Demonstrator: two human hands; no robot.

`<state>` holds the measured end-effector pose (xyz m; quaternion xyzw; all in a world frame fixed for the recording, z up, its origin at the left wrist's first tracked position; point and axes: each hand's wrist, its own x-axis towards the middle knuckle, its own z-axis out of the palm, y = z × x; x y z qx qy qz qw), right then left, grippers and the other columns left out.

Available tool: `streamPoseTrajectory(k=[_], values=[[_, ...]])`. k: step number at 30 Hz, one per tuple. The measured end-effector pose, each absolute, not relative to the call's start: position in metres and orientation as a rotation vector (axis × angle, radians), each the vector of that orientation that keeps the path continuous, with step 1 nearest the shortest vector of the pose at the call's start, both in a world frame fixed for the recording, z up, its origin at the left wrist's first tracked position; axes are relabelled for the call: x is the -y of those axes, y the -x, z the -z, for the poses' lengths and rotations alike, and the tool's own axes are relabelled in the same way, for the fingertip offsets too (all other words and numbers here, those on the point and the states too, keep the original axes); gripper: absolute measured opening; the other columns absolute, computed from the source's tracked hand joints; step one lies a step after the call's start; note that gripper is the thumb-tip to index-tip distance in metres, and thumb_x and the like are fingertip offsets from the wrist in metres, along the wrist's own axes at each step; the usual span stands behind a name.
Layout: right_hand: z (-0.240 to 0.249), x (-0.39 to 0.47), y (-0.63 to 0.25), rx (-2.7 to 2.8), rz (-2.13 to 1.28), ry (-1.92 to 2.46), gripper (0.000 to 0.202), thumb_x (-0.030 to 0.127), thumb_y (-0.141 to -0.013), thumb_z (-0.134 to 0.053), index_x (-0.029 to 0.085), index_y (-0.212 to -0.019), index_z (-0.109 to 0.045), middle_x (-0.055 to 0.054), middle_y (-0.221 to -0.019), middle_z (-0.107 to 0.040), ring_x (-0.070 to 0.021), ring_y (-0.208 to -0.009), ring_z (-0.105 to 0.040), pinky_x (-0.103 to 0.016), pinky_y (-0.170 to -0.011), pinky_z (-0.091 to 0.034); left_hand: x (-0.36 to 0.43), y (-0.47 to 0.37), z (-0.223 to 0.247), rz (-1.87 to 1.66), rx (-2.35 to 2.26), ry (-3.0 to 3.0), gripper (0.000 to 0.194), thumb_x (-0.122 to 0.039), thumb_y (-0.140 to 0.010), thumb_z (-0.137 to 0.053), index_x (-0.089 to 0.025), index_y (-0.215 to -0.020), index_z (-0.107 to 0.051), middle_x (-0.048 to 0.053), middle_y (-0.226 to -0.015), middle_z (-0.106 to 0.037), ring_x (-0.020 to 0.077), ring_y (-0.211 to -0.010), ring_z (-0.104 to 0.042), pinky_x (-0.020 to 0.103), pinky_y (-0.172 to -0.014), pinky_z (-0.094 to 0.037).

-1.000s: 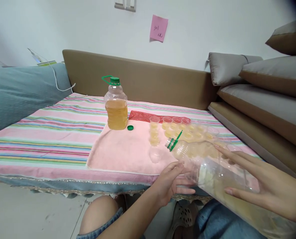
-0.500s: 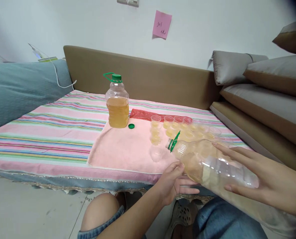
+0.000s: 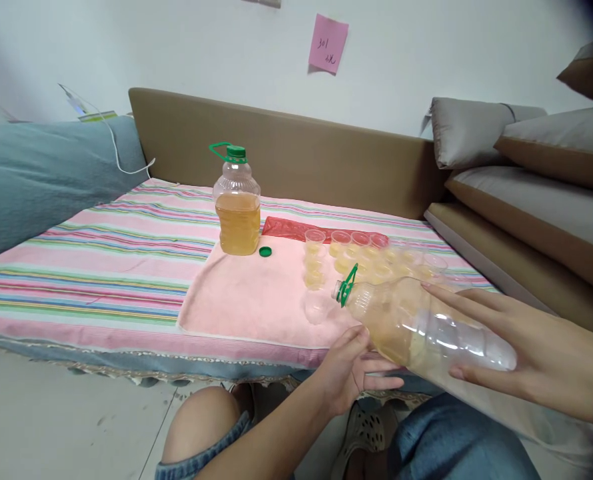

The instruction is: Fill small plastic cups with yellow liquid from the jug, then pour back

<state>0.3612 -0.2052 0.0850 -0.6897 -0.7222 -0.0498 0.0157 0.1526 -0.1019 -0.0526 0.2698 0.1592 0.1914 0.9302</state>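
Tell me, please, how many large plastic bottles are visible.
2: one green-capped clear plastic bottle, upright at left; one uncapped clear plastic bottle, tilted in the right hand.

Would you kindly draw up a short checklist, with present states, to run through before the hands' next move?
1. Right hand gripping the tilted bottle: ok.
2. Left hand supporting that bottle: cannot tell; it is close, contact unclear.
3. Bottle mouth uncapped: ok.
4. Mouth centred over the nearest cup: cannot tell from this angle.
5. Large bottle upright and capped: ok.
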Motion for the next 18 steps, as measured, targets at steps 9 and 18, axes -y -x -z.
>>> streamPoseTrajectory(k=[9, 18], values=[[-0.093, 0.198, -0.356, 2.285, 0.150, 2.121, 0.091, 0.065, -0.077, -0.063, 0.044, -0.154, -0.020, -0.005, -0.149, -0.049, -0.0354, -0.129, -0.053, -0.051, -0.103, -0.050, 0.103, -0.153, 0.054, -0.396, -0.305, -0.526, 0.067, -0.057, -0.080, -0.067, -0.015, -0.129, -0.048, 0.020, -0.129, -0.061, 0.0250, -0.097, -0.071, 0.032, -0.075, -0.057], [-0.092, 0.191, -0.360, 2.343, 0.137, 2.143, 0.092, 0.068, -0.077, -0.060, 0.045, -0.154, -0.013, -0.004, -0.146, -0.051, -0.0347, -0.127, -0.055, -0.055, -0.100, -0.051, 0.102, -0.152, 0.053, -0.409, -0.280, -0.524, 0.057, -0.051, -0.090, -0.056, -0.016, -0.134, -0.047, 0.020, -0.138, -0.055, 0.0251, -0.101, -0.069, 0.032, -0.076, -0.057]])
